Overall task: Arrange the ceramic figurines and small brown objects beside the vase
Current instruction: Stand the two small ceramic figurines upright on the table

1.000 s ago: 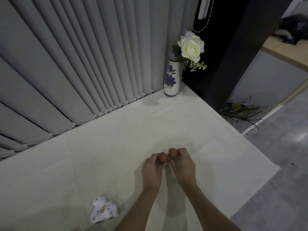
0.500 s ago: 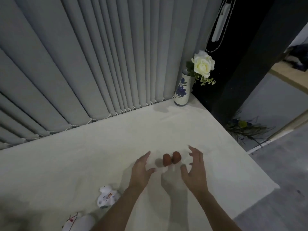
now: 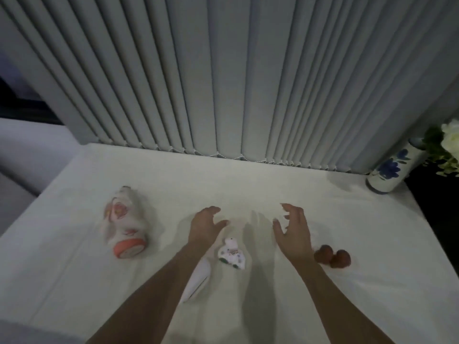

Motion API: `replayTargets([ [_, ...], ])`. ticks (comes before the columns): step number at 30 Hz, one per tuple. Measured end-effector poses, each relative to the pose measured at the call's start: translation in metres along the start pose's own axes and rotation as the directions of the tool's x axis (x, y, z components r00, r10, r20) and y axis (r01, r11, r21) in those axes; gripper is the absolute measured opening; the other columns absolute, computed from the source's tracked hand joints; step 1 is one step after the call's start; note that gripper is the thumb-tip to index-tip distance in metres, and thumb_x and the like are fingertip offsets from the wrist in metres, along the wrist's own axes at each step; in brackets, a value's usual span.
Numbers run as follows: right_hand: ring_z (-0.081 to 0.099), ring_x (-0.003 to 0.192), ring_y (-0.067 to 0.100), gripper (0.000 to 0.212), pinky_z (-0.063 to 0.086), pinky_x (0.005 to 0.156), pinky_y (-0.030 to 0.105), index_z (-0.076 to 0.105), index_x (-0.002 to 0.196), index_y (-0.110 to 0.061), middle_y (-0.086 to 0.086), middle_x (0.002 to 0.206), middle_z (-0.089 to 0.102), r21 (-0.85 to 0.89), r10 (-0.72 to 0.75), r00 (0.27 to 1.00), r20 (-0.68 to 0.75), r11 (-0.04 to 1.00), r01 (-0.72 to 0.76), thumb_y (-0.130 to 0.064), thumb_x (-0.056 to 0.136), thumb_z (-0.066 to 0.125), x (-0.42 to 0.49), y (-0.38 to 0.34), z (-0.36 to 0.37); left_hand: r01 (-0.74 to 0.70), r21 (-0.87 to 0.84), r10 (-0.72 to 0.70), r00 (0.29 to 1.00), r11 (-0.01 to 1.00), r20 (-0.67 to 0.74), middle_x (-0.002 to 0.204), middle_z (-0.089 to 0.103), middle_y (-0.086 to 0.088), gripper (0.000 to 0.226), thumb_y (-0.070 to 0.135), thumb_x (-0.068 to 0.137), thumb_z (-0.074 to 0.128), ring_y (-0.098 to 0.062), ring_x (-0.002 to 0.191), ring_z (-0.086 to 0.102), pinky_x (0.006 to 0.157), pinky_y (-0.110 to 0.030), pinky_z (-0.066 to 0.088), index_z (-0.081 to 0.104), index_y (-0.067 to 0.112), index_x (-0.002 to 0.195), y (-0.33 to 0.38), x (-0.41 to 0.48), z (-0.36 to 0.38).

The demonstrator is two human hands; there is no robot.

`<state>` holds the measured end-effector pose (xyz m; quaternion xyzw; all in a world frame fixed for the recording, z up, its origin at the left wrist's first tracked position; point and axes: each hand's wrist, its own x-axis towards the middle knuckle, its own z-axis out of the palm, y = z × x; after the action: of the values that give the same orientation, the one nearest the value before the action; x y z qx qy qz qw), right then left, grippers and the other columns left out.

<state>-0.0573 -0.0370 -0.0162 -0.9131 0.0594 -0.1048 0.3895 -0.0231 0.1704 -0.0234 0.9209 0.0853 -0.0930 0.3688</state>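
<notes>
Two small brown objects (image 3: 332,257) lie side by side on the white tablecloth (image 3: 248,184), just right of my right wrist. My right hand (image 3: 291,229) hovers open, fingers spread, holding nothing. My left hand (image 3: 205,225) is open too, above the cloth. Between my forearms lies a small white ceramic figurine (image 3: 231,254) with coloured spots. A larger white figurine (image 3: 124,224) with pink flowers and an orange base lies on its side at the left. Another white piece (image 3: 197,281) is partly hidden under my left forearm. The blue-flowered vase (image 3: 390,170) with a white rose stands at the far right corner.
Grey vertical blinds (image 3: 223,83) hang along the table's back edge. The table's right edge drops off into darkness beside the vase. A pale sofa-like surface (image 3: 27,155) lies past the left edge.
The view has swung left, so the vase now sits at the far right. Both hands have moved left, away from the brown objects, which stay on the cloth. The large pink-flowered figurine has come into view.
</notes>
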Motion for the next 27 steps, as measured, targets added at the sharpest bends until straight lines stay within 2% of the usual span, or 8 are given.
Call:
replayTargets([
  [3, 0.059, 0.106, 0.028, 0.044, 0.046, 0.092, 0.037, 0.048, 0.127, -0.008, 0.015, 0.121, 0.054, -0.054, 0.093, 0.957, 0.273, 0.995, -0.082, -0.019, 0.087, 0.062, 0.0, -0.006, 0.034, 0.156, 0.129, -0.149, 0.987, 0.979, -0.066, 0.118, 0.065, -0.013, 0.05, 0.043, 0.08, 0.069, -0.027, 0.11, 0.059, 0.093, -0.034, 0.044, 0.061, 0.006, 0.113, -0.032, -0.011, -0.025],
  [7, 0.058, 0.109, 0.024, 0.051, 0.044, 0.09, 0.029, 0.05, 0.126, -0.01, 0.011, 0.121, 0.058, -0.217, 0.223, 0.813, 0.538, 0.968, -0.122, -0.038, 0.085, 0.063, -0.006, -0.01, 0.067, 0.328, 0.279, -0.328, 0.943, 0.903, -0.049, 0.123, 0.057, -0.019, 0.076, 0.059, 0.075, 0.065, -0.031, 0.113, 0.056, 0.09, -0.037, 0.047, 0.051, -0.002, 0.119, -0.064, -0.035, -0.049],
  [11, 0.061, 0.102, 0.027, 0.052, 0.047, 0.084, 0.032, 0.06, 0.107, -0.006, 0.013, 0.111, 0.065, -0.233, 0.212, 0.782, 0.586, 0.968, -0.088, -0.049, 0.079, 0.066, -0.012, -0.015, 0.084, 0.421, 0.427, -0.546, 0.807, 0.8, 0.227, 0.1, 0.069, -0.015, 0.071, 0.069, 0.078, 0.053, -0.025, 0.09, 0.066, 0.074, -0.023, 0.053, 0.06, 0.003, 0.106, -0.078, -0.056, -0.06],
  [14, 0.063, 0.099, 0.028, 0.051, 0.048, 0.081, 0.034, 0.062, 0.103, -0.004, 0.014, 0.107, 0.067, -0.205, 0.186, 0.762, 0.62, 0.976, -0.072, -0.047, 0.076, 0.07, -0.012, -0.019, 0.086, 0.574, 0.259, -0.624, 0.646, 0.777, 0.439, 0.094, 0.059, -0.007, 0.061, 0.072, 0.076, 0.051, -0.022, 0.083, 0.057, 0.071, -0.028, 0.052, 0.058, 0.017, 0.102, -0.082, -0.065, -0.062],
  [19, 0.061, 0.103, 0.026, 0.056, 0.045, 0.08, 0.031, 0.059, 0.107, -0.004, 0.012, 0.111, 0.066, -0.21, 0.184, 0.708, 0.682, 0.976, -0.051, -0.044, 0.072, 0.075, -0.011, -0.026, 0.085, 0.656, 0.091, -0.611, 0.632, 0.749, 0.477, 0.122, 0.053, -0.01, 0.085, 0.062, 0.064, 0.074, -0.025, 0.103, 0.06, 0.085, -0.038, 0.059, 0.05, 0.007, 0.124, -0.088, -0.066, -0.054],
  [22, 0.061, 0.09, 0.023, 0.048, 0.042, 0.069, 0.027, 0.062, 0.096, -0.009, 0.007, 0.096, 0.065, -0.226, 0.172, 0.674, 0.719, 0.974, -0.008, -0.045, 0.069, 0.078, -0.015, -0.03, 0.085, 0.661, 0.056, -0.597, 0.634, 0.748, 0.491, 0.11, 0.058, -0.006, 0.077, 0.057, 0.06, 0.08, -0.021, 0.096, 0.062, 0.089, -0.035, 0.058, 0.056, 0.008, 0.115, -0.09, -0.062, -0.05],
  [25, 0.052, 0.071, 0.016, 0.039, 0.032, 0.048, 0.018, 0.047, 0.06, -0.026, -0.008, 0.065, 0.052, -0.199, 0.185, 0.679, 0.71, 0.978, -0.059, -0.045, 0.063, 0.081, -0.02, -0.03, 0.086, 0.635, 0.07, -0.581, 0.65, 0.769, 0.489, 0.084, 0.06, 0.0, 0.061, 0.059, 0.059, 0.079, -0.013, 0.075, 0.059, 0.067, -0.022, 0.056, 0.061, 0.013, 0.094, -0.089, -0.062, -0.048],
  [27, 0.052, 0.069, 0.015, 0.042, 0.034, 0.049, 0.019, 0.046, 0.059, -0.024, -0.009, 0.064, 0.051, -0.198, 0.199, 0.682, 0.704, 0.977, -0.08, -0.047, 0.061, 0.081, -0.022, -0.03, 0.087, 0.628, 0.058, -0.574, 0.665, 0.776, 0.478, 0.075, 0.058, 0.004, 0.053, 0.06, 0.059, 0.078, -0.008, 0.066, 0.057, 0.052, -0.016, 0.048, 0.059, 0.017, 0.083, -0.089, -0.063, -0.049],
])
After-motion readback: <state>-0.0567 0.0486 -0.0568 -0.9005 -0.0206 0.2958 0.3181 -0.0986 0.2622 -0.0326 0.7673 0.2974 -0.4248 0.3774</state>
